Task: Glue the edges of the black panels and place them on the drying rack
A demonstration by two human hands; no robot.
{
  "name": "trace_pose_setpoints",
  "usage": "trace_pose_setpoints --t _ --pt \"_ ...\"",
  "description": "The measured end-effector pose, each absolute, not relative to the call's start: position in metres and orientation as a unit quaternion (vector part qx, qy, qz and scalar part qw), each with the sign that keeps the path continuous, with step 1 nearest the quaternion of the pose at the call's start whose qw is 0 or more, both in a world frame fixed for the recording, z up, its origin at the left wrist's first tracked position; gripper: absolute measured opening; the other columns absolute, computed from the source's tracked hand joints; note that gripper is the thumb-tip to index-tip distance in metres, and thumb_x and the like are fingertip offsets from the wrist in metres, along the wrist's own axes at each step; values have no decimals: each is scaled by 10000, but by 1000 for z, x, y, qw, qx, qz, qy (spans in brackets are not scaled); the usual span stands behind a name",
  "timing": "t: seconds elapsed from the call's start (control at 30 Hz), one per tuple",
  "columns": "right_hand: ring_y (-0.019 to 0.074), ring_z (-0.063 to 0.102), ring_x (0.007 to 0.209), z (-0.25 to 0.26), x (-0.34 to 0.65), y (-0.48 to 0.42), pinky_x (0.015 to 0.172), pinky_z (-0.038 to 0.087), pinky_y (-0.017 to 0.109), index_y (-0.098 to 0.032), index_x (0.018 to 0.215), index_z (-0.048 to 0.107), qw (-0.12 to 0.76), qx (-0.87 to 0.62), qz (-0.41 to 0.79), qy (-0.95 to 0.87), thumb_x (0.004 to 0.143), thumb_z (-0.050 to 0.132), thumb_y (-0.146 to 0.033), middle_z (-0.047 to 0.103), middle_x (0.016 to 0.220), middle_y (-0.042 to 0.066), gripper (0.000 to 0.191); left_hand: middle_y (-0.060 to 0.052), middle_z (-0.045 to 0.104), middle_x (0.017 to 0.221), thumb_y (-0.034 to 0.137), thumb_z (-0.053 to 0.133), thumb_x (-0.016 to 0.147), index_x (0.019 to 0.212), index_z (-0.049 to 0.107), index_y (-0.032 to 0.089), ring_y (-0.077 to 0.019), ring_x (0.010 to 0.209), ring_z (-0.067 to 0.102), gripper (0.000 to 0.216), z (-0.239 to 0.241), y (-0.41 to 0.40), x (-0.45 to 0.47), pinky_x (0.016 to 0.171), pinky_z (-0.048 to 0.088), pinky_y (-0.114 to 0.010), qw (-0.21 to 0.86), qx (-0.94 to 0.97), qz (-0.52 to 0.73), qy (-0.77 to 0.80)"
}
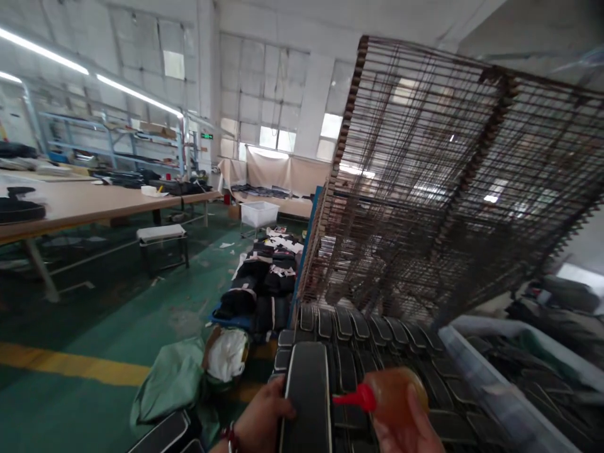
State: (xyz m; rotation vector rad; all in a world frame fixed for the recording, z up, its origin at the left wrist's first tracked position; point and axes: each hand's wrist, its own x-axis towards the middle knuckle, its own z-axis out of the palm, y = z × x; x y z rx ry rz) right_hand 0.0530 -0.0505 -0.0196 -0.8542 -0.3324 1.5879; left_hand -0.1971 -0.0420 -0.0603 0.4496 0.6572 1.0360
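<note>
Left hand (pixel 264 412) gripped a black, pale-edged panel (pixel 306 393) before the wire rack (pixel 497 116) | right hand (pixel 415 431) clasped an amber squeeze bottle (pixel 394 390), red nozzle (pixel 362 397) toward the panel | similar panels (pixel 346 368) lay beneath the rack

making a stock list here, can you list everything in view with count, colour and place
Edged pad: one, black with pale edging, bottom centre
Squeeze bottle: one, amber with red nozzle, right of that pad
Similar pads: many, black, mostly in rows behind
Wire racks: several, dark brown, tilted, upper right
Bin: one, whitish, lower right
Sacking: count unclear, green, lower left
Bundles: several, black, floor centre
Tub: one, white, beyond the bundles
Long table: one, tan, left
Stool: one, white-topped, near the table
Shelves: several, blue, beyond the table
Strip lights: at least two, white, upper left
Windows: several, pale, upper centre
Left hand: one, bare, gripping the edged pad
Right hand: one, bare, holding the squeeze bottle
</note>
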Motion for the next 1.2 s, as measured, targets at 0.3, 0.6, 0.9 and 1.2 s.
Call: trace_pose_setpoints --t 0.3,0.6,0.9,1.2 --pt "199 708 809 24 35 -46 619 608 289 -217 1010 691 720 -377 504 -292 688 891 -420 739 958 25 430 -75 761 878 -9 607 538 968 675 142 -209 750 713 461 -8 -55 -191 699 544 -298 814 269 411 310" --pt "222 698 953 19 48 -44 836 590 379 -253 1098 632 723 -366 416 -413 763 828 -380 700 1029 23 409 -73 751 901 -19 603 541 974 645 137 -207 757 712 462 5 -56 -181 742 567 -327 818 295 377 320" --pt "314 671 1102 12 59 -78 971 533 533 -250 1122 637 655 -347 531 -411 737 849 -346 731 1027 72 450 -108 747 941 -25 583 570 1064 651 101 -252 829 722 515 0 -43 -176 712 561 -323 814 298 371 334" --pt "313 652 1143 26 81 -63 1023 490 523 -254 1087 646 720 -345 440 -411 647 912 -314 717 1083 55 517 -107 750 952 -38 596 596 1119 657 115 -278 916 724 549 2 -40 -169 720 566 -310 836 299 339 311"
